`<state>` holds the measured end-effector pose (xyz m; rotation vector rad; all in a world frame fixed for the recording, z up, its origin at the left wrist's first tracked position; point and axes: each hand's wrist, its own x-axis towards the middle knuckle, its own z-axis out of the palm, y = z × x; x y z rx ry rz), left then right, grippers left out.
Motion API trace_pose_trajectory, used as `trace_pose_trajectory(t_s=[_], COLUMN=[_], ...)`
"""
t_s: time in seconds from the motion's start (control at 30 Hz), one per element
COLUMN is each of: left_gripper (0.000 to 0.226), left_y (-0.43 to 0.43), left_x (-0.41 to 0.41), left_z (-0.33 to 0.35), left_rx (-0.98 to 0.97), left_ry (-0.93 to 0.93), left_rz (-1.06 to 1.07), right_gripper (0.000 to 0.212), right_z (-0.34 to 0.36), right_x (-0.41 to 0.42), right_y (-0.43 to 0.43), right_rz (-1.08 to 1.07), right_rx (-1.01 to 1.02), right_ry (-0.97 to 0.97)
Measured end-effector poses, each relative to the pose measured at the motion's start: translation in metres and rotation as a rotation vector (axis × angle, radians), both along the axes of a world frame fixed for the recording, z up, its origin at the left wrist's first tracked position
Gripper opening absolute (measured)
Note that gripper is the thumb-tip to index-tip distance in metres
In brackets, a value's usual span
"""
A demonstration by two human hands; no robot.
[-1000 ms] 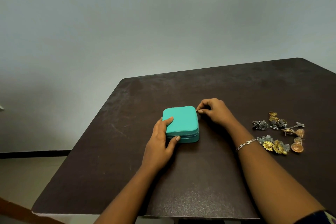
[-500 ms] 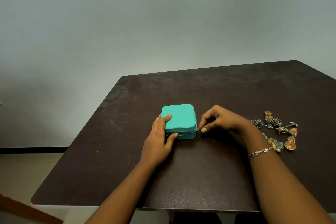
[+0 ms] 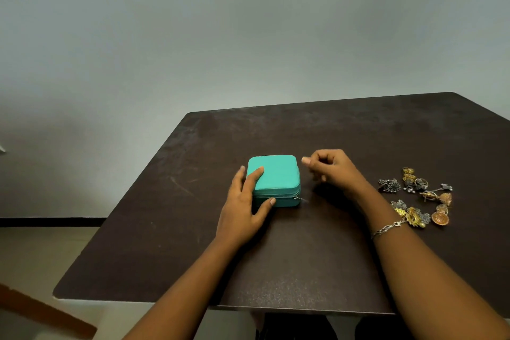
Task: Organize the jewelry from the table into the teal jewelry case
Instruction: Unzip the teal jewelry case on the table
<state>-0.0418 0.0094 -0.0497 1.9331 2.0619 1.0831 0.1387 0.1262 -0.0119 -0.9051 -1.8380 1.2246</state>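
Note:
The teal jewelry case (image 3: 277,174) lies closed in the middle of the dark table (image 3: 303,270). My left hand (image 3: 242,210) holds its near left corner, fingers on the lid and thumb against the front side. The zipper pull (image 3: 300,199) hangs at the case's near right corner. My right hand (image 3: 331,168) hovers just right of the case with its fingers curled and nothing in them, slightly blurred. A pile of silver and gold jewelry (image 3: 416,196) lies on the table to the right of that hand.
A silver bracelet (image 3: 387,228) sits on my right wrist. The table's near edge (image 3: 248,305) runs close to my body and its left edge drops to the floor. A grey wall stands behind the table.
My right hand pulled the zipper from the case's back right corner to the near right corner, then let go and lifted back and up. My left hand stayed on the case.

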Motion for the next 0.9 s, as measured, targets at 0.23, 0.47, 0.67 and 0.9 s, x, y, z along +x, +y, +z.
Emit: trace_pose_trajectory(t_s=[0.23,0.47,0.67,0.9], left_gripper=[0.02,0.054,0.054,0.038], left_y=[-0.011,-0.001,0.007,0.006], left_x=[0.04,0.066,0.073,0.078], left_z=[0.003,-0.004,0.0,0.0], left_rx=[0.551,0.252,0.111,0.067], left_ry=[0.321,0.428,0.474,0.61], left_rz=[0.187,0.282,0.392,0.377], right_gripper=[0.041,0.053,0.052,0.054], right_z=[-0.017,-0.025,-0.026,-0.027], right_x=[-0.022,-0.025,-0.025,-0.026], right_y=[0.002,-0.002,-0.001,0.0], right_rz=[-0.052,0.099,0.104,0.125], right_rx=[-0.086,-0.082,-0.079,-0.125], right_ry=[0.121,0.037,0.048,0.062])
